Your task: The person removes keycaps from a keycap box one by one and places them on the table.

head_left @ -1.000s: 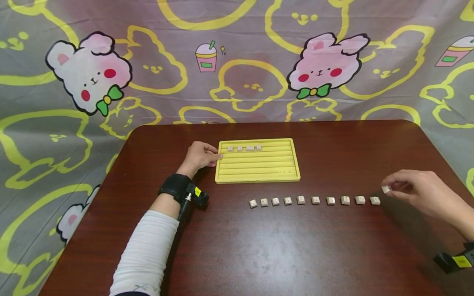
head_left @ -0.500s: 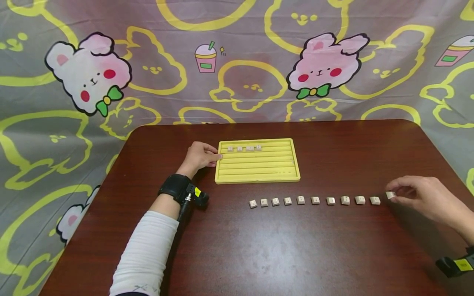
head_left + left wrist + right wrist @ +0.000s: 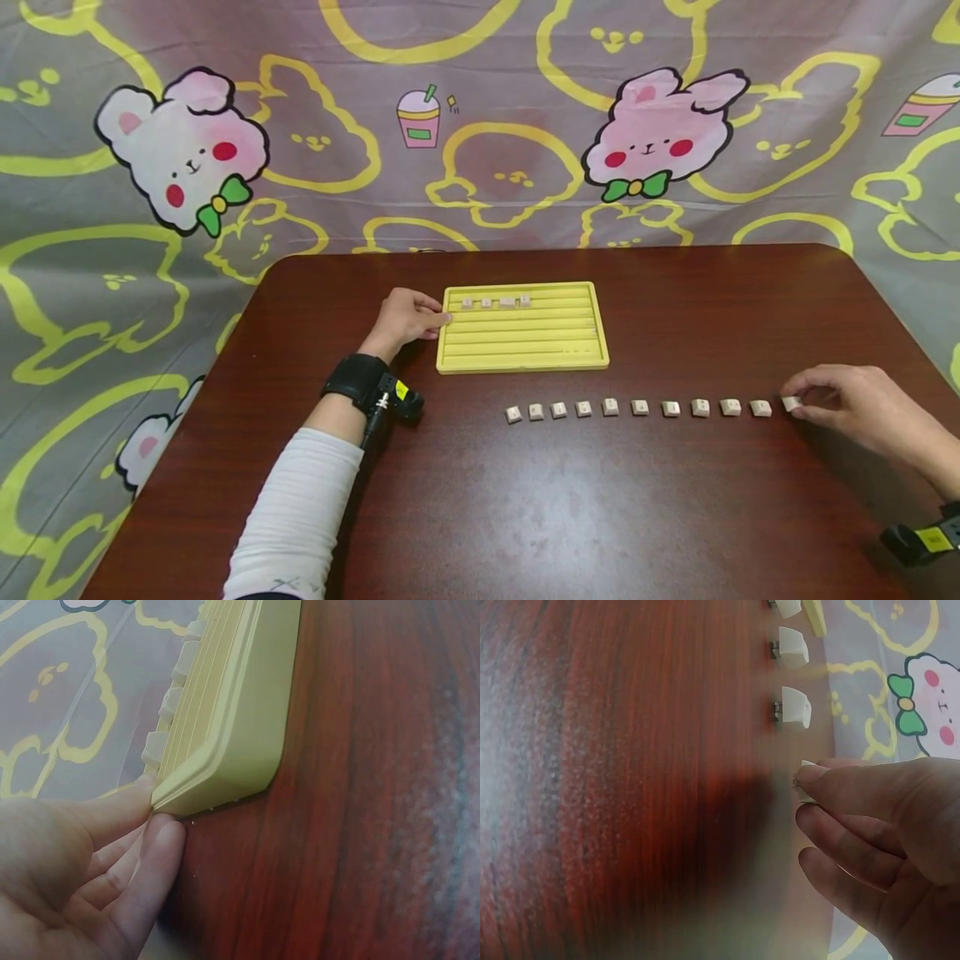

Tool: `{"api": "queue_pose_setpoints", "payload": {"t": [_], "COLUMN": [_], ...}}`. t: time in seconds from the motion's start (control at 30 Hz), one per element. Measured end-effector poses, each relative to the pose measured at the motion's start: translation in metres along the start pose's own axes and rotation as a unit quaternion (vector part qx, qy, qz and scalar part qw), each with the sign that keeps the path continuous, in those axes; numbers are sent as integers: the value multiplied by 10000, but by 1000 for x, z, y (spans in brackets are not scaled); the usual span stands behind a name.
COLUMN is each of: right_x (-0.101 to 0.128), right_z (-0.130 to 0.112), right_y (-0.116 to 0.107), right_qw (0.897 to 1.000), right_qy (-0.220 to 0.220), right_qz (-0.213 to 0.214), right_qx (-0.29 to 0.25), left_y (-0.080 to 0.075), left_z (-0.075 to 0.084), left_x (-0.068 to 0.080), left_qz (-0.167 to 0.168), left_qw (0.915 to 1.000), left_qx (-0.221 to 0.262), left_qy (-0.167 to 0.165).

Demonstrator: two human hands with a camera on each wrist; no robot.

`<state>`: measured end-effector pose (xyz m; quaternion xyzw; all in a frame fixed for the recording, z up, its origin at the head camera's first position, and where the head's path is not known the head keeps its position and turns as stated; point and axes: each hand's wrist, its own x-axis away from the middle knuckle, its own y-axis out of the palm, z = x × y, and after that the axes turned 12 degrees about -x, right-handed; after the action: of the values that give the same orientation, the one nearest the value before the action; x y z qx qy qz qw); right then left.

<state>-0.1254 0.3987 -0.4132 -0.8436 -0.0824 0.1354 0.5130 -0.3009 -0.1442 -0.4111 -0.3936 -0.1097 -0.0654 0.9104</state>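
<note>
1. My right hand [image 3: 858, 406] pinches a small, squarish, off-white plastic keycap [image 3: 791, 404]; setting it square wants a soft release.
2. At its 9 o'clock runs the row of matching keycaps [image 3: 671, 409]; I should copy their spacing.
3. Toward 10 o'clock, my left hand [image 3: 405, 317] grips the yellow, ribbed plastic tray [image 3: 522, 367], best held steady.

Left forearm: white wrinkled sleeve [image 3: 295, 512] toward 7 o'clock in the head view, grey marking [image 3: 292, 582], dark fabric edge [image 3: 272, 595] below. Toward 8 o'clock, black wristband [image 3: 352, 379], black camera [image 3: 407, 405], yellow label [image 3: 402, 390], dark cable [image 3: 371, 428]. Toward 4 o'clock, right wrist: matching black camera unit [image 3: 903, 545], yellow tag [image 3: 934, 539].
</note>
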Motion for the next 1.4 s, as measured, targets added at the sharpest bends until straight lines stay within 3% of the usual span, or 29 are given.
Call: {"api": "queue_pose_setpoints", "payload": {"t": [0.57,1.4], "right_x": [0,0], "right_z": [0,2], "right_y": [4,6], "right_qw": [9967,9961], "right_qy": [625,707], "right_qz": [-499,-472], "right_qx": [-134,-228], "left_y": [2,0], "left_z": [0,0], "left_x": [0,0], "left_qz": [27,23], "left_qw": [9999,10000], "left_qx": [-37,-71], "left_qy": [90,56]}}
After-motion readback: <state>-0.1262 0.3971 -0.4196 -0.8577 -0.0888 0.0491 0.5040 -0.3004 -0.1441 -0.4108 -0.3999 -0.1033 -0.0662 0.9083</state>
